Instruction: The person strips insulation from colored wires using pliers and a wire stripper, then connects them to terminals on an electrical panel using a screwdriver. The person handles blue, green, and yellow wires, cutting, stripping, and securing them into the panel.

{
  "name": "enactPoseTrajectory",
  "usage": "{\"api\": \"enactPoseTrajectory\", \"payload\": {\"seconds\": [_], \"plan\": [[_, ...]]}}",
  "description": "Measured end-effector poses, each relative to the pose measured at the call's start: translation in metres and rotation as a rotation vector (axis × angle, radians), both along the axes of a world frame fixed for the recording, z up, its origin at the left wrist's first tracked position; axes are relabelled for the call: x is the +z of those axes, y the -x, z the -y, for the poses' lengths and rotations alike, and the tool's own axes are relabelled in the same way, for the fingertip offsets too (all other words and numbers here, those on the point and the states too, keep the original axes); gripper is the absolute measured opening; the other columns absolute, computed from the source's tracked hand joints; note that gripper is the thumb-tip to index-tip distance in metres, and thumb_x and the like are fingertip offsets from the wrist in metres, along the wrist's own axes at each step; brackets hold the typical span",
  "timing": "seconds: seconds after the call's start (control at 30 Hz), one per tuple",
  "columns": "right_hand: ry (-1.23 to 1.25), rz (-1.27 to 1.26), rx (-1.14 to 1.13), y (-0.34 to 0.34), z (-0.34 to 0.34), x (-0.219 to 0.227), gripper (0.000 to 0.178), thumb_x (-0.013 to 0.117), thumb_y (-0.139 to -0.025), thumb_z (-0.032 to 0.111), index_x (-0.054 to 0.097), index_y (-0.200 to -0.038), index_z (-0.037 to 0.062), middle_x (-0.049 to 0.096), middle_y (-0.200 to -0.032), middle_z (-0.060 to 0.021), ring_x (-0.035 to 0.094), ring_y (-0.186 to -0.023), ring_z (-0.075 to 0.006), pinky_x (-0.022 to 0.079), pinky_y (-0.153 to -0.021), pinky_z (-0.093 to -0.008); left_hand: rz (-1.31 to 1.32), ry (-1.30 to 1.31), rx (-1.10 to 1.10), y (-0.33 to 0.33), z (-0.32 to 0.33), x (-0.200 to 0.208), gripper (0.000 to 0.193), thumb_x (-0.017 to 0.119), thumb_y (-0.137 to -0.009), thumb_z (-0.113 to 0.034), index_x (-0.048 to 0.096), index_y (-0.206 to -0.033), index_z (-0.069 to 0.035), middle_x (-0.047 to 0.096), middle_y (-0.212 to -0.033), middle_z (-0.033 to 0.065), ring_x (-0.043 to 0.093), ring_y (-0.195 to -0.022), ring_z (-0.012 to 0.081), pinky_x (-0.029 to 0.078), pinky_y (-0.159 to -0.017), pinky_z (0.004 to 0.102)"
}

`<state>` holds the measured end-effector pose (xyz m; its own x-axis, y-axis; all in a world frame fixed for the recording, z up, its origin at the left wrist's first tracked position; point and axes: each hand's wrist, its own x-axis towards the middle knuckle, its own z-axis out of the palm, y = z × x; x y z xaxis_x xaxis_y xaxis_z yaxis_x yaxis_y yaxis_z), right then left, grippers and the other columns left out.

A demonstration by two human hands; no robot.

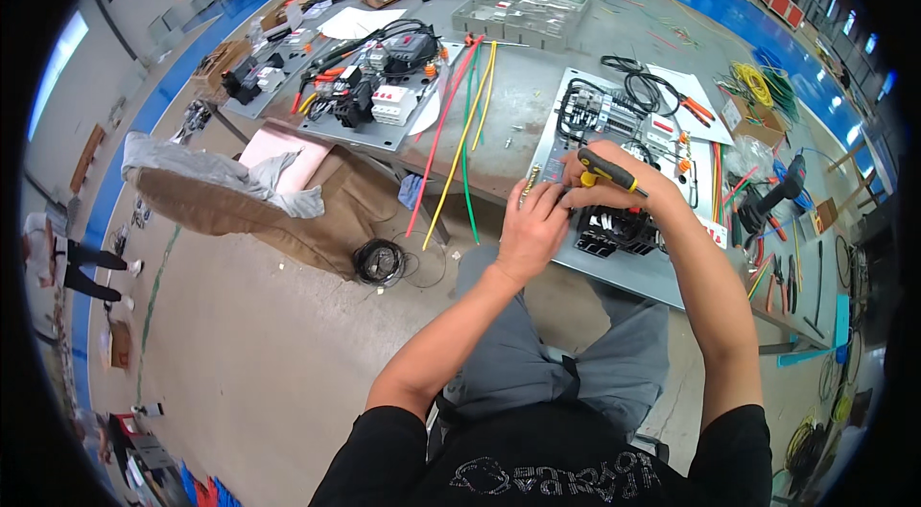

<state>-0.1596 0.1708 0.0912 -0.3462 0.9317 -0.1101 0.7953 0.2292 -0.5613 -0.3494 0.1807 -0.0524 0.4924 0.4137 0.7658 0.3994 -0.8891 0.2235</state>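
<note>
My left hand [532, 236] is closed at the left edge of a grey mounting plate [628, 277], its fingers around a narrow brass-coloured strip [531, 183] whose upper end sticks out. Close beside it, my right hand [619, 162] is closed with a yellow-and-black screwdriver [610, 170] lying across it. The fingertips of both hands nearly meet, and what lies between them is hidden. Black electrical components [614, 231] sit on the plate under and beside my right hand. Further up the plate are a row of terminals, black cable and a red-marked white breaker [662, 126].
On the left, a second plate carries breakers [391, 105] and cables. Red, yellow and green tubes [444, 138] hang over the table's front edge. A clear compartment box [523, 13] stands at the back. At right lie a cordless drill [775, 190] and pliers [782, 284]. A cloth-draped chair [240, 190] stands left.
</note>
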Motion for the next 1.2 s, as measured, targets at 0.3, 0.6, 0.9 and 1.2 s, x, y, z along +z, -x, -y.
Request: {"api": "enactPoseTrajectory", "payload": {"seconds": [0.3, 0.6, 0.9, 1.2], "plan": [[-0.005, -0.099, -0.1, 0.017, 0.024, 0.015, 0.035, 0.087, -0.077, 0.02, 0.062, -0.074, -0.0037, 0.073, -0.083, -0.016, 0.071, -0.107, -0.035, 0.055, -0.102, -0.0436, 0.01, -0.032, -0.065, -0.001, 0.0, -0.004, 0.027, 0.077, -0.078, -0.009, 0.072, -0.104, -0.006, 0.067, -0.124, 0.0119, 0.061, -0.123, 0.0314, 0.043, -0.111, 0.0566], [-0.175, -0.195, -0.174, -0.018, 0.03, 0.014, 0.036, 0.084, -0.083, 0.025, 0.062, -0.074, -0.002, 0.066, -0.076, -0.0101, 0.067, -0.086, -0.0261, 0.05, -0.11, -0.0423, 0.018, -0.065, -0.119, -0.007, -0.004, -0.003, 0.027, 0.074, -0.081, -0.008, 0.072, -0.107, -0.008, 0.067, -0.117, 0.0082, 0.062, -0.116, 0.0282, 0.044, -0.109, 0.0507], [-0.158, -0.127, -0.194, -0.018, 0.032, 0.006, 0.042, 0.084, -0.08, 0.032, 0.059, -0.076, -0.001, 0.064, -0.078, -0.014, 0.068, -0.113, -0.0351, 0.053, -0.095, -0.0411, 0.026, -0.067, -0.191, -0.011, -0.01, -0.006, 0.025, 0.074, -0.078, -0.006, 0.068, -0.103, -0.005, 0.066, -0.113, 0.0093, 0.062, -0.113, 0.0301, 0.046, -0.106, 0.0509], [-0.206, -0.004, -0.215, -0.017, 0.02, -0.003, 0.043, 0.085, -0.071, 0.037, 0.07, -0.084, -0.0009, 0.071, -0.084, -0.0168, 0.07, -0.081, -0.0333, 0.056, -0.075, -0.0406, 0.025, 0.033, -0.133, -0.011, -0.009, -0.01, 0.031, 0.076, -0.076, -0.004, 0.063, -0.105, -0.006, 0.065, -0.115, 0.012, 0.06, -0.113, 0.035, 0.046, -0.101, 0.0504]]}}
